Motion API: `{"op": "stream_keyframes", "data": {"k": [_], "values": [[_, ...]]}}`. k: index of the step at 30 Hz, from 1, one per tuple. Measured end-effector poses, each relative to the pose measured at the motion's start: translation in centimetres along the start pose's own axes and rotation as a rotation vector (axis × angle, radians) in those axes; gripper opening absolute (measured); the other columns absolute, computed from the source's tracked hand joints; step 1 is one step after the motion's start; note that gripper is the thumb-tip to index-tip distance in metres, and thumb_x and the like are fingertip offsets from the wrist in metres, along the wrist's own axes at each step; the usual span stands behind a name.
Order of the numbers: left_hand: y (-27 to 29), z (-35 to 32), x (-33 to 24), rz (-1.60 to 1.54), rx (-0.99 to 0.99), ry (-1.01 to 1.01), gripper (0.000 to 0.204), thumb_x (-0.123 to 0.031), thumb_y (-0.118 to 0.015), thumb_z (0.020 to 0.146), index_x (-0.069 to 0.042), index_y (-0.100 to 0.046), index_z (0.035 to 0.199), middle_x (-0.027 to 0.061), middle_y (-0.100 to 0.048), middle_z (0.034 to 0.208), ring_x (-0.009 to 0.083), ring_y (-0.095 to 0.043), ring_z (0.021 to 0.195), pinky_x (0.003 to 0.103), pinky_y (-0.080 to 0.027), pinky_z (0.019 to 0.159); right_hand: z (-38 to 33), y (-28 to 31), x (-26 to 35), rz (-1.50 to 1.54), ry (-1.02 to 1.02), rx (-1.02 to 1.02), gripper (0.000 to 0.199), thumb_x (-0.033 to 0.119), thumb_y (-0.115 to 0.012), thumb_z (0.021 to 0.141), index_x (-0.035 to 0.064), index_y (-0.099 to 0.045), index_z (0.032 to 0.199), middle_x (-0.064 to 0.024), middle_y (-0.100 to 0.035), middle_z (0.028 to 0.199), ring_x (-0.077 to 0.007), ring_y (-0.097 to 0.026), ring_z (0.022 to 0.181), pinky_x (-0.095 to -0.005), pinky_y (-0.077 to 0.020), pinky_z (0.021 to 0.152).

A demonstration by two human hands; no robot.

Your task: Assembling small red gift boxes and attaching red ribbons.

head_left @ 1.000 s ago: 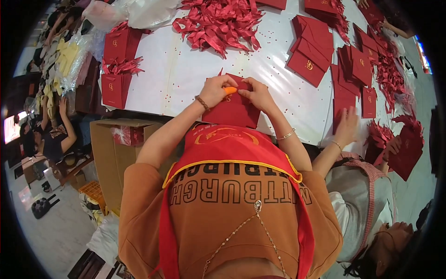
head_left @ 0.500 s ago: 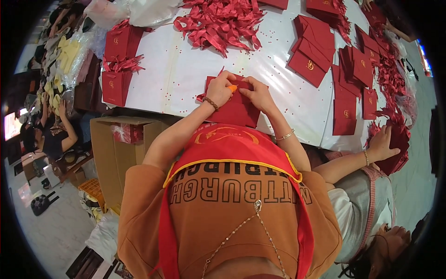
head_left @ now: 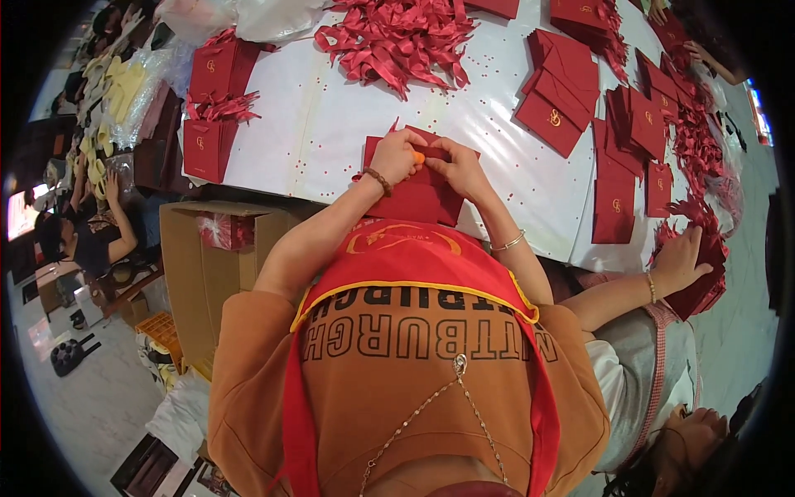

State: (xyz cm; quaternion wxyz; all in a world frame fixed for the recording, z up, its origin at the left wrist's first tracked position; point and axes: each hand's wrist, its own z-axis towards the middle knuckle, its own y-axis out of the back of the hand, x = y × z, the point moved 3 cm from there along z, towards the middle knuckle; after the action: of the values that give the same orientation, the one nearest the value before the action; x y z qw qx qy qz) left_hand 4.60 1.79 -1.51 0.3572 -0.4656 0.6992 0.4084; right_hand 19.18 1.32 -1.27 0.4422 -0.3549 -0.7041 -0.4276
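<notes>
Red envelope lies flat on the near edge of the white tabletop, dead centre, just beyond the person's chest. Both hands on its far end. Left hand fingers curled, pinching a small orange piece against the envelope's top edge. Right hand touching it from the right, fingers bent and pressed down on the envelope flap, fingertips meeting the left hand's at the orange piece. Bead bracelet on left wrist, thin bangle on right.

Around it: ribbon pile far centre, well apart from the envelope. Stacks of red envelopes far right, more spread along the right edge. Red boxes at far left with a few ribbons on top. Small red dots of confetti scattered over the tabletop.

Cardboard box stands open on the floor, left of the person, below the tabletop edge.

Co-worker's hand at right, fingers spread, resting on a stack of red envelopes at the near right corner. Another person sits at far left, away from the tabletop.
</notes>
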Motion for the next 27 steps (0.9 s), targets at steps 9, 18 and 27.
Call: {"op": "stream_keyframes", "data": {"k": [9, 18, 27], "values": [[-0.2, -0.5, 0.7, 0.121, -0.091, -0.184, 0.016, 0.002, -0.054, 0.074, 0.000, -0.054, 0.090, 0.0047, -0.055, 0.059, 0.0094, -0.048, 0.044, 0.022, -0.036, 0.039, 0.0, -0.3, -0.1, -0.044, 0.083, 0.010, 0.020, 0.007, -0.061, 0.076, 0.0018, -0.057, 0.095, -0.0138, -0.060, 0.079, -0.0225, -0.056, 0.072, -0.0314, -0.0441, 0.066], [2.5, -0.4, -2.6, 0.547, 0.142, -0.228, 0.019, -0.022, -0.055, 0.080, -0.003, -0.058, 0.081, 0.0122, -0.059, 0.066, 0.0224, -0.058, 0.058, 0.035, -0.043, 0.053, -0.1, -0.6, 0.7, -0.151, 0.187, 0.011, 0.021, 0.007, -0.060, 0.076, 0.0027, -0.055, 0.096, -0.0160, -0.058, 0.087, -0.0327, -0.056, 0.081, -0.0365, -0.0443, 0.070], [4.4, 4.2, -3.1, 0.667, 0.770, -0.208, 0.025, -0.024, -0.054, 0.077, -0.001, -0.064, 0.080, 0.0067, -0.060, 0.065, 0.0145, -0.053, 0.062, 0.031, -0.042, 0.060, -0.4, -1.7, 2.5, -0.235, 0.378, 0.005, 0.019, 0.006, -0.059, 0.075, 0.0039, -0.055, 0.094, -0.0145, -0.057, 0.084, -0.0332, -0.055, 0.080, -0.0392, -0.0447, 0.068]]}}
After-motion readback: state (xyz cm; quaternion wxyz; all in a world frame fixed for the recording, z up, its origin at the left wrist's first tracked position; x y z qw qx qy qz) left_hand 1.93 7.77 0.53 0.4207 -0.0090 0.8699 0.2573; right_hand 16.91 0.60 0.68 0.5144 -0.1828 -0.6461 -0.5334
